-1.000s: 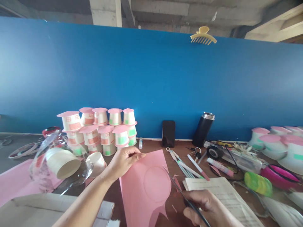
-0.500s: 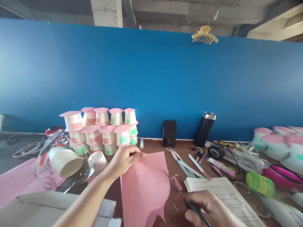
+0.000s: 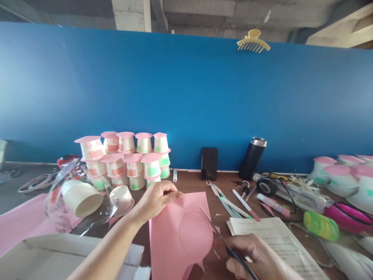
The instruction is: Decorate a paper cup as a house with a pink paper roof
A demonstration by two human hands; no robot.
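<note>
My left hand [image 3: 163, 198] pinches the upper left edge of a pink sheet of paper [image 3: 166, 241] between thumb and fingers. A circle is outlined on the sheet, and the paper is cut away along the circle's lower right side. In my right hand [image 3: 255, 256] is a pair of dark scissors [image 3: 220, 235], with the fingers wrapped round the handle. The narrow blades point up and left, their tips over the sheet by the circle's upper right edge. Part of the handle is hidden by the fingers.
Stacked paper cups [image 3: 135, 167] with pink tops stand at the back left. Loose cups [image 3: 83, 198] lie in clear plastic beside a cardboard box [image 3: 43, 252]. A phone [image 3: 209, 163], black flask [image 3: 253, 157], pens [image 3: 241, 202] and printed sheets [image 3: 271, 233] lie around the right side.
The pink sheet has shifted slightly right and down at its top, along with my left hand. My right hand and the scissors stay nearly where they were.
</note>
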